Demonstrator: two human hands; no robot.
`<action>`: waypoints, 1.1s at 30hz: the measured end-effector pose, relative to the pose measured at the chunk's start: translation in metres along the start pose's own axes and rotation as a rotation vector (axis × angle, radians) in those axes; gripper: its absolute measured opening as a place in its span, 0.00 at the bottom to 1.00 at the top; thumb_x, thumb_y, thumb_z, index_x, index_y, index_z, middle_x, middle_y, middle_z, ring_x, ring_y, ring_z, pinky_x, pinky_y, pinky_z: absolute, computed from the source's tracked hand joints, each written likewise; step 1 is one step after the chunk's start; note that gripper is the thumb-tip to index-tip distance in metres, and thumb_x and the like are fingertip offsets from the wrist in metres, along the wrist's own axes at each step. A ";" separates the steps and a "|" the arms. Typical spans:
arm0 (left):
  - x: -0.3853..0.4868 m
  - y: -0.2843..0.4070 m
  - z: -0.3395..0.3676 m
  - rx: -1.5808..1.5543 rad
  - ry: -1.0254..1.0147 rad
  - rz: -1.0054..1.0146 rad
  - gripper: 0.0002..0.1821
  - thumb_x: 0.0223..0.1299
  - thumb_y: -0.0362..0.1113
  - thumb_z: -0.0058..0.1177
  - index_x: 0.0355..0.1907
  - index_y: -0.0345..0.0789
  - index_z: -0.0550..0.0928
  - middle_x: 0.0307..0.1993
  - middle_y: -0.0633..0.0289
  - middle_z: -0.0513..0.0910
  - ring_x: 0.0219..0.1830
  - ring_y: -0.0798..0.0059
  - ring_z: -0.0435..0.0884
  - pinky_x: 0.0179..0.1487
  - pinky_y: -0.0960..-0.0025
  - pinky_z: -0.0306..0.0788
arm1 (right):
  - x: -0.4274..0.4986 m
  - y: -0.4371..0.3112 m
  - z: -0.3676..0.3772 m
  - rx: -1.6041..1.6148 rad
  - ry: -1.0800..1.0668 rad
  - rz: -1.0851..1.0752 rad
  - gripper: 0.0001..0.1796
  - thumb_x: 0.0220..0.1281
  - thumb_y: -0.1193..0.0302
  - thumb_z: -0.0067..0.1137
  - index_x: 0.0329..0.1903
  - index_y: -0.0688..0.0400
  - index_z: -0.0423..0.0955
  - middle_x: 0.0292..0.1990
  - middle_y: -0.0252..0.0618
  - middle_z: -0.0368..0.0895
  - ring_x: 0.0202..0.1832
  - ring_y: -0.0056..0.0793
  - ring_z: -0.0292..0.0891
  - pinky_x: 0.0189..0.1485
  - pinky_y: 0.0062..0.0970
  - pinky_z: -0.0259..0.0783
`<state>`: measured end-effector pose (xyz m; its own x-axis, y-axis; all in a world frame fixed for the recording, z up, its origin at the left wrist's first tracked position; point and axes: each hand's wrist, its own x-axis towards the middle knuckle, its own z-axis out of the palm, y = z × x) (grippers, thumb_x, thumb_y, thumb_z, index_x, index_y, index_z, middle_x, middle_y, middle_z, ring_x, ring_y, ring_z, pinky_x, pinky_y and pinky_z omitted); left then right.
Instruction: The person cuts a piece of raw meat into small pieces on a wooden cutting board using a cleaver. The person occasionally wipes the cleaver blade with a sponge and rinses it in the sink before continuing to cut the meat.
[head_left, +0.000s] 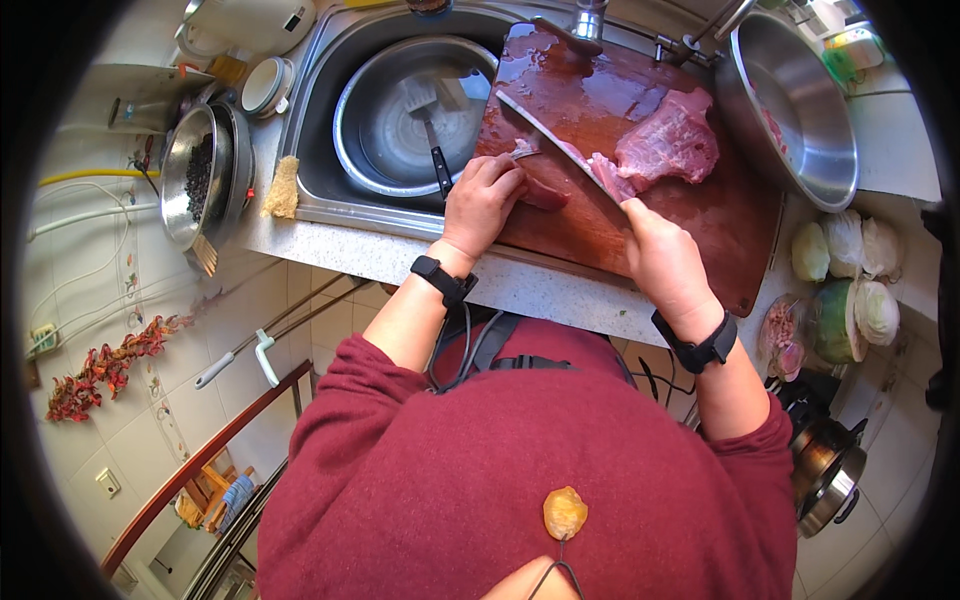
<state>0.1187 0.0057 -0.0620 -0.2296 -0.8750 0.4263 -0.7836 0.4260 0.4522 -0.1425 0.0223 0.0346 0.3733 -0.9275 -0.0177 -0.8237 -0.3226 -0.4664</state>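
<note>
A reddish wooden cutting board lies across the sink's right part and the counter. My right hand grips the handle end of a long-bladed knife, whose blade points up and left over the board. My left hand, fingers curled, presses on a strip of raw meat left of the blade; a pale scrap lies by its fingertips. Small cut pieces of meat touch the blade's right side. Beside them sits a large chunk of raw meat. The knife handle is hidden in my right fist.
Left of the board, a metal basin of water with a black-handled spatula stands in the sink. A tilted steel bowl stands at the right. A yellow sponge lies on the sink's left edge. Bagged vegetables are beside the board.
</note>
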 end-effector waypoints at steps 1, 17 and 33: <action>-0.001 0.000 0.000 0.001 -0.011 -0.012 0.09 0.55 0.33 0.64 0.40 0.40 0.84 0.45 0.63 0.83 0.49 0.60 0.80 0.53 0.61 0.76 | 0.000 -0.003 0.000 -0.030 -0.043 -0.022 0.08 0.64 0.76 0.51 0.45 0.58 0.71 0.34 0.52 0.83 0.35 0.56 0.82 0.37 0.50 0.78; 0.005 0.001 -0.007 0.048 0.036 0.010 0.10 0.54 0.36 0.65 0.40 0.40 0.85 0.40 0.64 0.83 0.44 0.61 0.80 0.49 0.62 0.77 | 0.023 0.008 0.009 0.009 0.020 -0.018 0.13 0.65 0.77 0.49 0.51 0.56 0.73 0.37 0.51 0.84 0.36 0.56 0.82 0.38 0.52 0.78; 0.028 -0.010 0.001 0.053 -0.198 0.032 0.08 0.59 0.34 0.61 0.40 0.36 0.85 0.44 0.59 0.84 0.49 0.58 0.82 0.52 0.61 0.77 | 0.010 0.010 0.014 0.029 -0.047 0.045 0.09 0.64 0.77 0.50 0.47 0.57 0.70 0.40 0.52 0.84 0.38 0.60 0.81 0.39 0.54 0.77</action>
<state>0.1196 -0.0237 -0.0555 -0.3597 -0.8915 0.2754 -0.8022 0.4462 0.3967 -0.1405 0.0124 0.0174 0.3561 -0.9310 -0.0807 -0.8278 -0.2742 -0.4895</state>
